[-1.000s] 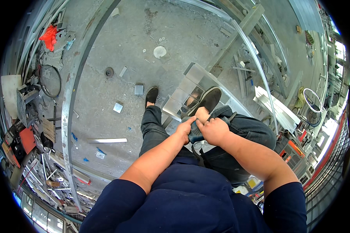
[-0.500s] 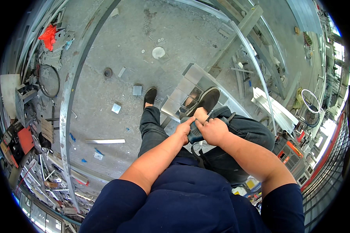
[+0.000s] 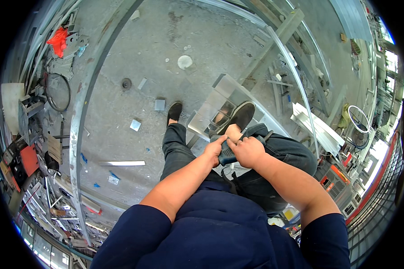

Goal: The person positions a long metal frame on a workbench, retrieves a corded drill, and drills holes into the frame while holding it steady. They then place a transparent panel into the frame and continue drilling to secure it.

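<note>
My left hand (image 3: pixel 214 151) and my right hand (image 3: pixel 247 151) are both closed around a dark teal power tool (image 3: pixel 227 157), which looks like an angle grinder. It sits low between my legs, with my fingers hiding much of its body. A dark handle-like end (image 3: pixel 268 135) sticks out beyond my right hand. Just past the tool's head lies a row of shiny square metal sections (image 3: pixel 205 110), side by side. My right shoe (image 3: pixel 242 115) rests on them. Whether the tool touches the metal is hidden by my hands and foot.
A long steel beam (image 3: pixel 83 103) curves down the left side. Behind the metal sections, more beams (image 3: pixel 278 36) cross on the concrete floor. Small metal squares (image 3: pixel 160 105) and a flat strip (image 3: pixel 122 163) lie at left. White metal profiles (image 3: pixel 316 125) and a red-and-grey machine (image 3: pixel 334 179) stand at right.
The whole view has shifted very slightly. Both hands keep the same grip on the tool, and my foot stays on the metal sections.
</note>
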`<action>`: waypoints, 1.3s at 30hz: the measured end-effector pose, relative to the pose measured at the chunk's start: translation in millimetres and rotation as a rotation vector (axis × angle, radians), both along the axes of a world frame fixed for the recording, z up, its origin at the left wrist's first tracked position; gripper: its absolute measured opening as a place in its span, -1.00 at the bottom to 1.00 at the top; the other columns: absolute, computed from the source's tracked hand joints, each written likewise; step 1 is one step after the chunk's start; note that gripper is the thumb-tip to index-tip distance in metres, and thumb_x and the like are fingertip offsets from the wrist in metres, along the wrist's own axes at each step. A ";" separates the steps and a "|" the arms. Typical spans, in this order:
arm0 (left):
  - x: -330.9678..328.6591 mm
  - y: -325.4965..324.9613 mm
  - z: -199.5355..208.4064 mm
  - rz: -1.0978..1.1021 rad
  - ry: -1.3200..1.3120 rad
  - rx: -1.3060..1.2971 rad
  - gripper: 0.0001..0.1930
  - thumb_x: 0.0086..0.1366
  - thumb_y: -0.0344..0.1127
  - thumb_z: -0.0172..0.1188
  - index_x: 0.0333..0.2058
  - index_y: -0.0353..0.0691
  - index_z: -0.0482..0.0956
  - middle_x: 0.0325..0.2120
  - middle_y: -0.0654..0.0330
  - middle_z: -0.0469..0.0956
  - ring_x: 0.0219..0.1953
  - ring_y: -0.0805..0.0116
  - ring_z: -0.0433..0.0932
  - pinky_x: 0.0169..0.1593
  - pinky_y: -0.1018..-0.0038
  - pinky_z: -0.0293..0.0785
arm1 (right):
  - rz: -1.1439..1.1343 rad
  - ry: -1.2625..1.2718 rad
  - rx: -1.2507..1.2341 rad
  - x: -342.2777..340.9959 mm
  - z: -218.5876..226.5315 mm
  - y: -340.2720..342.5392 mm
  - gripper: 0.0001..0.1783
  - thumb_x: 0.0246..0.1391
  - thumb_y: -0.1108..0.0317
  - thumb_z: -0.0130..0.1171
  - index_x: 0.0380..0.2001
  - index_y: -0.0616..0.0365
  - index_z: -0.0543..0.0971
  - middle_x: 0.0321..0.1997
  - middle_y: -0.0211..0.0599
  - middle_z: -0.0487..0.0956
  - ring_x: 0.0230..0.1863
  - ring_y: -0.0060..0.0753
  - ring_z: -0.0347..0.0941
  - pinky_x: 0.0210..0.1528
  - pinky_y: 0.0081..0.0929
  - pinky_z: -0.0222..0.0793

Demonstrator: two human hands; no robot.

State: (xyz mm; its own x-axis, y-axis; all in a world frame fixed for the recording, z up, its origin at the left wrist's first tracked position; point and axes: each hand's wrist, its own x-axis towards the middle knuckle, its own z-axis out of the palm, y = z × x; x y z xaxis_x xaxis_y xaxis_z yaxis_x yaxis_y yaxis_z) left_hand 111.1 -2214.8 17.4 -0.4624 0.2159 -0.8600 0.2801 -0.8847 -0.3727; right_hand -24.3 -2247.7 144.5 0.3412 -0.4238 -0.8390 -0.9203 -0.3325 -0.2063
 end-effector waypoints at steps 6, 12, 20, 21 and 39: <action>0.0 2.1 -1.4 0.041 -0.023 0.024 -0.63 0.15 -0.08 0.37 -0.25 -0.24 0.53 -0.40 0.15 0.61 -0.47 0.20 0.64 -0.35 0.23 0.64 | 0.010 0.014 -0.003 2.1 3.3 -2.3 -0.32 0.02 0.30 0.06 0.28 0.04 0.31 -0.22 -0.19 0.65 -0.23 -0.21 0.60 -0.18 -0.34 0.44; 0.2 5.3 -7.7 0.010 0.003 0.006 -0.65 0.26 -0.05 0.24 -0.16 -0.21 0.51 -0.33 0.13 0.61 -0.36 0.18 0.66 -0.24 0.20 0.65 | 0.003 0.004 -0.042 1.4 1.1 1.1 -0.36 0.02 0.30 0.05 0.26 0.02 0.35 -0.26 -0.22 0.65 -0.26 -0.24 0.60 -0.19 -0.35 0.43; -1.6 6.6 -9.5 0.058 0.011 0.021 -0.63 0.20 -0.07 0.32 -0.19 -0.22 0.50 -0.37 0.15 0.61 -0.41 0.19 0.65 -0.28 0.19 0.64 | -0.001 -0.005 -0.055 0.4 1.5 0.7 -0.41 0.02 0.31 0.04 0.20 0.03 0.41 -0.32 -0.25 0.65 -0.27 -0.24 0.60 -0.19 -0.35 0.43; -1.7 5.4 -6.8 0.064 0.003 0.026 -0.62 0.16 -0.07 0.36 -0.22 -0.22 0.51 -0.40 0.16 0.61 -0.45 0.20 0.65 -0.31 0.19 0.64 | -0.002 -0.007 -0.057 0.3 1.7 0.8 -0.41 0.02 0.31 0.04 0.20 0.03 0.41 -0.32 -0.25 0.65 -0.27 -0.24 0.60 -0.19 -0.35 0.43; -5.2 6.2 -8.7 0.056 0.005 0.010 -0.63 0.24 -0.06 0.28 -0.14 -0.20 0.49 -0.34 0.11 0.61 -0.37 0.14 0.67 -0.26 0.18 0.65 | 0.022 0.015 0.000 -0.5 4.7 -7.8 -0.41 0.05 0.32 0.02 0.22 -0.01 0.38 -0.26 -0.25 0.65 -0.22 -0.24 0.60 -0.16 -0.33 0.43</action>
